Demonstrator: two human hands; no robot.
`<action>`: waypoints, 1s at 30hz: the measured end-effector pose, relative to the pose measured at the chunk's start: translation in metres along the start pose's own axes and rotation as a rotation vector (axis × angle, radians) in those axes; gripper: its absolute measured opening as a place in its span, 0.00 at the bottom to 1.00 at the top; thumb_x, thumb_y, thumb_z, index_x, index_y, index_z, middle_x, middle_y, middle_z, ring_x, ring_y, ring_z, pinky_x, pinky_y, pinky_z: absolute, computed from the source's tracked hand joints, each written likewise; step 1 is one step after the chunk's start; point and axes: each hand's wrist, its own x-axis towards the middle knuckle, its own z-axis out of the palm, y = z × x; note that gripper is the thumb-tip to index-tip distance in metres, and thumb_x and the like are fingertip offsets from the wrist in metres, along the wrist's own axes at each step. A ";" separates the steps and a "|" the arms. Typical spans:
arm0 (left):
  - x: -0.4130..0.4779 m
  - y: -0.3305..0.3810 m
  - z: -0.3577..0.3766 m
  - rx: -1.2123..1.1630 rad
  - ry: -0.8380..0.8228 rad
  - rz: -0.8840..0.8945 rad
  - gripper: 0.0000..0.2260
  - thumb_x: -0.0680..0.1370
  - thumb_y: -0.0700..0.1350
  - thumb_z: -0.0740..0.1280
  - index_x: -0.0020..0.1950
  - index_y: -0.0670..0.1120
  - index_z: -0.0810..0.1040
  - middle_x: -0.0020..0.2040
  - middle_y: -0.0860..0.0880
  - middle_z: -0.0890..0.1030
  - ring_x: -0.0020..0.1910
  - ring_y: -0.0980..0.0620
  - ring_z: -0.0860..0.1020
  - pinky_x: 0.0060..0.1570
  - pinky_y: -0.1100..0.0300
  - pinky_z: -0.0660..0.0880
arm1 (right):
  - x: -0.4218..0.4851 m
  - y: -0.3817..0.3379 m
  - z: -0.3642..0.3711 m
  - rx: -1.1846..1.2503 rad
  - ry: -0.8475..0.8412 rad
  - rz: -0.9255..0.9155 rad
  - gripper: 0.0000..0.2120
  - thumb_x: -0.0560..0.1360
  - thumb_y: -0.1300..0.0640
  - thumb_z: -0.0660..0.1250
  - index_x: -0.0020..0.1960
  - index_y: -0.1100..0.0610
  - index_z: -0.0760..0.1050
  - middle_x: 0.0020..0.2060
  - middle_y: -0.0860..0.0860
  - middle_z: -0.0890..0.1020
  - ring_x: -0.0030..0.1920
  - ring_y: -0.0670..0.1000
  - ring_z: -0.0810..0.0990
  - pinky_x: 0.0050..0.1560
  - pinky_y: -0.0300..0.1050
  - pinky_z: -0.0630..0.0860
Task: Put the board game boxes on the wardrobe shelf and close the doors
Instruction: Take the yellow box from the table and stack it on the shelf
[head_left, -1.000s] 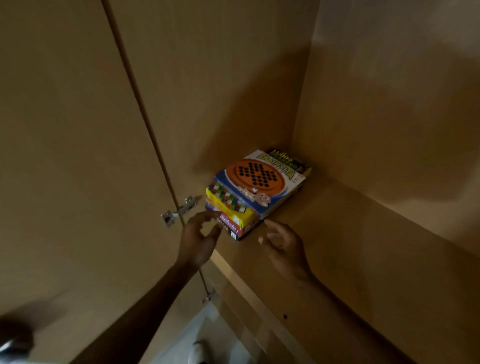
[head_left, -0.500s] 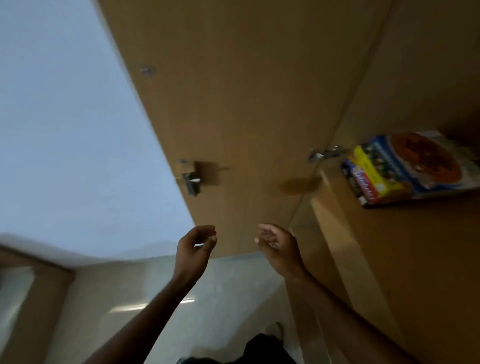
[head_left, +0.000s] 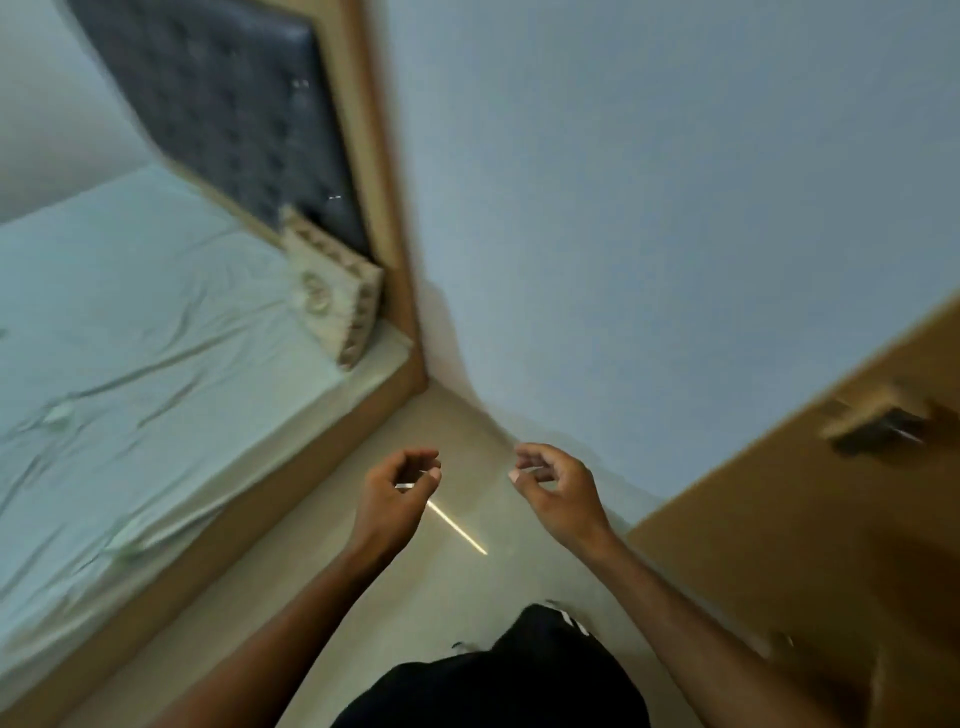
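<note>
My left hand (head_left: 395, 493) and my right hand (head_left: 558, 493) hang in front of me over the floor, fingers loosely curled, holding nothing. An open brown wardrobe door (head_left: 810, 519) fills the lower right, with a blurred metal hinge (head_left: 878, 426) on its inner face. My right hand is left of the door's edge and apart from it. The board game boxes and the shelf are out of view.
A bed with a pale green sheet (head_left: 130, 389) and a wooden frame lies on the left, with a dark padded headboard (head_left: 223, 114) and a patterned pillow (head_left: 332, 291). A pale wall (head_left: 649, 208) stands ahead. Beige floor (head_left: 457, 571) runs between bed and door.
The view has swung left, away from the shelf and the stacked boxes, toward the bed and wall. Both hands left the boxes and stay empty in front of me.
</note>
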 end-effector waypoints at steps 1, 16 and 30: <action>-0.002 -0.004 -0.020 0.002 0.076 -0.008 0.11 0.75 0.38 0.71 0.49 0.55 0.81 0.45 0.52 0.85 0.45 0.55 0.83 0.47 0.58 0.79 | 0.009 -0.013 0.018 -0.022 -0.060 -0.022 0.12 0.73 0.56 0.71 0.56 0.51 0.80 0.46 0.43 0.83 0.44 0.39 0.81 0.43 0.26 0.74; -0.068 -0.099 -0.317 -0.246 0.957 -0.338 0.09 0.75 0.39 0.71 0.52 0.52 0.81 0.47 0.51 0.84 0.47 0.54 0.82 0.45 0.65 0.77 | 0.056 -0.195 0.398 -0.233 -0.952 -0.373 0.13 0.74 0.56 0.71 0.58 0.50 0.78 0.46 0.45 0.83 0.46 0.44 0.81 0.43 0.31 0.76; -0.201 -0.168 -0.502 -0.488 1.688 -0.513 0.09 0.75 0.38 0.70 0.54 0.48 0.82 0.48 0.49 0.84 0.47 0.54 0.81 0.50 0.60 0.80 | -0.079 -0.300 0.715 -0.424 -1.559 -0.722 0.14 0.74 0.58 0.70 0.59 0.52 0.79 0.46 0.46 0.83 0.44 0.44 0.82 0.42 0.28 0.75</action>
